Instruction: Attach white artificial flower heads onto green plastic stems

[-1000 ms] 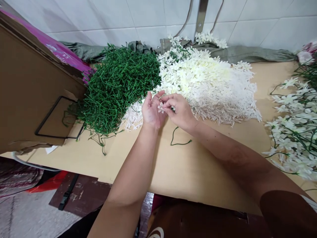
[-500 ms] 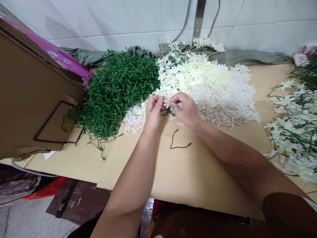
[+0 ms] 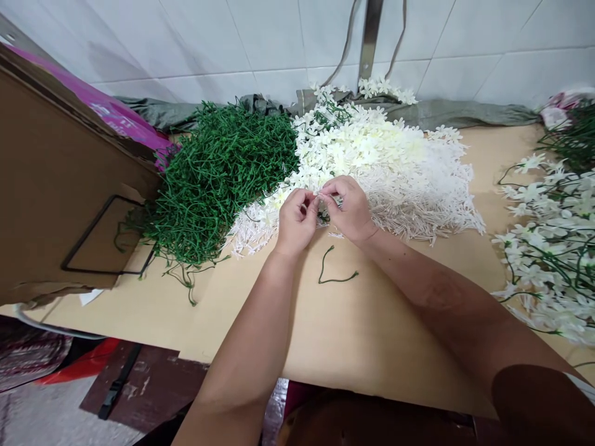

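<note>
My left hand (image 3: 298, 218) and my right hand (image 3: 348, 207) meet at the front of a heap of white artificial flowers (image 3: 367, 145). Fingertips of both are pinched together around a small white artificial flower (image 3: 318, 193), mostly covered by the fingers. A bit of green shows beneath the hands, but I cannot tell whether it belongs to the held piece. A single green plastic stem (image 3: 338, 280) lies bent on the cardboard just below the hands. Left of the flowers rises a big pile of green stems (image 3: 227, 173).
Finished-looking white flowers on green stems (image 3: 553, 248) lie at the right. A cardboard box (image 3: 60, 179) stands on the left, with a black wire frame (image 3: 74, 251) against it. Brown cardboard (image 3: 395, 328) covers the table; a tiled wall (image 3: 264, 37) is behind.
The fingertips have drawn closer together, and the left hand has turned and shifted slightly right, so the flower is more hidden. The view has tilted slightly.
</note>
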The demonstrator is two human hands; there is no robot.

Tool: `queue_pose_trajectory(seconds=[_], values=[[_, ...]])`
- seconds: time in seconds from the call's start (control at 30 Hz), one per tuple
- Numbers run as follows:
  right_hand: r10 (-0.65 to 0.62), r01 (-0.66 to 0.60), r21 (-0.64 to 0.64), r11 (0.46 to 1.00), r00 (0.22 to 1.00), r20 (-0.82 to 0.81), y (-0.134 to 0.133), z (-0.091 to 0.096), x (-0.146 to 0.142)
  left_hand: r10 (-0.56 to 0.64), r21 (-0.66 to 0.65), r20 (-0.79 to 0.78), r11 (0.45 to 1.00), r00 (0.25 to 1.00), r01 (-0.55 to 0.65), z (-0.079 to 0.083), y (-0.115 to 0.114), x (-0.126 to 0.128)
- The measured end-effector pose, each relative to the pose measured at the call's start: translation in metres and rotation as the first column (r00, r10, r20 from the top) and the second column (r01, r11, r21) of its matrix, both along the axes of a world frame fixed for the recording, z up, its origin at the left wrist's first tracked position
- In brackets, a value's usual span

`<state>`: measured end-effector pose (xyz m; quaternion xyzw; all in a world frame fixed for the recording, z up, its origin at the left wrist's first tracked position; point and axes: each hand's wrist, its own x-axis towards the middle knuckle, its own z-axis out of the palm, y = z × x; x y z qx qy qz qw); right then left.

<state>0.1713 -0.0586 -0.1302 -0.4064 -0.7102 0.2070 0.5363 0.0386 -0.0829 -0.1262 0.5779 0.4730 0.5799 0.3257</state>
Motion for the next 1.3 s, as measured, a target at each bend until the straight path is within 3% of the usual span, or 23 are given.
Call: queue_pose_trajectory(seconds=[0.07,0.17,0.27,0.47,0.6,0.8,1.0,1.17,1.23,1.3], values=[[0.028,-0.034,-0.096,0.995,0.997,-0.071,0.0,0.002,-0.001,-0.028,0.003,0.018,1.0,0.999,0.028,0.002,0.0,-0.002],[0.054,-0.117,-0.281,0.953,0.973,-0.224,0.001,0.006,-0.002,-0.06,-0.081,0.173,0.994,0.983,0.075,0.006,0.001,-0.003],[0.052,-0.19,-0.369,0.91,0.934,-0.353,0.003,0.009,-0.003,-0.026,-0.147,0.323,0.986,0.946,0.077,0.007,0.003,0.0],[0.154,-0.356,-0.385,0.852,0.872,-0.465,0.005,0.008,-0.004,-0.035,-0.127,0.346,0.988,0.937,0.084,0.005,0.005,0.004],[0.174,-0.363,-0.392,0.845,0.88,-0.441,0.006,0.004,-0.004,-0.03,-0.124,0.301,0.99,0.953,0.07,0.004,0.004,0.002],[0.272,-0.457,-0.394,0.797,0.855,-0.441,0.005,0.004,-0.005,-0.079,-0.154,0.389,0.977,0.918,0.15,0.007,0.003,0.002],[0.237,-0.451,-0.409,0.793,0.847,-0.476,0.002,0.006,-0.007,-0.102,-0.158,0.382,0.972,0.918,0.174,0.011,0.0,0.004],[0.281,-0.437,-0.412,0.8,0.878,-0.387,0.007,0.016,0.004,-0.072,-0.149,0.346,0.98,0.935,0.131,0.008,0.001,0.001],[0.433,-0.49,-0.418,0.765,0.872,-0.231,0.006,0.027,0.013,-0.06,-0.128,0.329,0.986,0.942,0.108,0.007,0.002,-0.001],[0.602,-0.531,-0.441,0.724,0.798,0.026,0.001,0.041,0.022,-0.062,-0.108,0.301,0.989,0.952,0.099,0.005,0.002,-0.003]])
